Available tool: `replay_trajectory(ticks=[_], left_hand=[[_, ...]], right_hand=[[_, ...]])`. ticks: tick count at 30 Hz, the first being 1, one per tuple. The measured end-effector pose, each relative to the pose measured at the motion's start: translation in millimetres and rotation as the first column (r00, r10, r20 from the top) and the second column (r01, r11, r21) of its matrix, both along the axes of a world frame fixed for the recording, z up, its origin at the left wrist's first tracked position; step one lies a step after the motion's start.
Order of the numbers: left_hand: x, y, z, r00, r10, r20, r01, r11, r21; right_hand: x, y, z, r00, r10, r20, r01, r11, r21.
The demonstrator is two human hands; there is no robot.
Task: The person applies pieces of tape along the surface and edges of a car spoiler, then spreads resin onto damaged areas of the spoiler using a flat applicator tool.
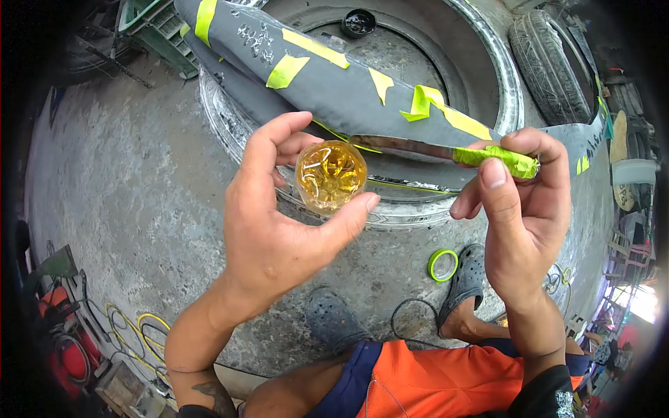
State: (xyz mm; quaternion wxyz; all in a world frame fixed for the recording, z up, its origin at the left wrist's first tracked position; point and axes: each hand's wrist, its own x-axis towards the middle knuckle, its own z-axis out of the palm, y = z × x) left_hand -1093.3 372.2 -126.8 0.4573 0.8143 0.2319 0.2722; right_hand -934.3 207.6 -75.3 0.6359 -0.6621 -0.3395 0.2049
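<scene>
A small clear cup with amber liquid in it is held in my left hand, thumb on one side and fingers on the other. My right hand grips a thin dark blade by its handle, which is wrapped in yellow-green tape. The blade's tip reaches the cup's upper right edge; whether it touches is unclear. Behind both hands lies a long grey panel with strips of yellow-green tape and chipped patches. It rests across a large tire.
A tape roll lies on the concrete floor by a shoe. A black cup stands inside the tire. Another tire is at upper right, a green crate at upper left, and a yellow hose at lower left.
</scene>
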Motion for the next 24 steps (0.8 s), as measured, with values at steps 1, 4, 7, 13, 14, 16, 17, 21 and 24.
replay_trajectory(ticks=[1, 4, 7, 13, 14, 16, 17, 21, 24], left_hand=[[0.1, 0.3, -0.4, 1.0, 0.0, 0.005, 0.0, 1.0, 0.002], [0.8, 0.8, -1.5, 1.0, 0.0, 0.008, 0.0, 1.0, -0.005], [1.4, 2.0, -1.2, 1.0, 0.007, 0.005, -0.007, 1.0, 0.012], [2.2, 3.0, -1.8, 1.0, 0.02, 0.003, -0.02, 0.999, -0.034], [2.3, 3.6, -1.2, 1.0, 0.02, 0.002, -0.02, 0.999, -0.034], [2.0, 6.0, 0.0, 0.999, 0.034, -0.011, -0.034, 0.999, 0.003], [1.1, 7.9, -0.6, 0.999, 0.033, -0.01, -0.033, 0.999, 0.002], [-5.7, 17.7, -1.8, 0.998, 0.064, 0.009, -0.065, 0.997, 0.042], [-9.3, 21.5, -2.6, 0.996, 0.084, 0.008, -0.084, 0.996, 0.03]], right_hand=[[0.0, 0.0, -1.1, 1.0, 0.001, 0.01, -0.001, 1.0, 0.007], [-0.1, 0.0, -4.2, 0.999, 0.009, 0.037, -0.009, 1.0, 0.015], [0.9, -0.8, -6.8, 0.996, 0.032, 0.088, -0.035, 0.999, 0.024], [3.2, -2.8, -9.6, 0.986, 0.086, 0.143, -0.089, 0.996, 0.017], [4.2, -3.6, -8.9, 0.978, 0.113, 0.178, -0.115, 0.993, 0.0], [6.6, -4.7, -9.2, 0.967, 0.14, 0.211, -0.139, 0.99, -0.019], [9.0, -4.3, -10.6, 0.94, 0.182, 0.288, -0.184, 0.983, -0.021], [9.6, 0.1, -11.1, 0.882, 0.233, 0.409, -0.237, 0.971, -0.042], [7.3, 4.9, -11.8, 0.875, 0.22, 0.431, -0.227, 0.973, -0.036]])
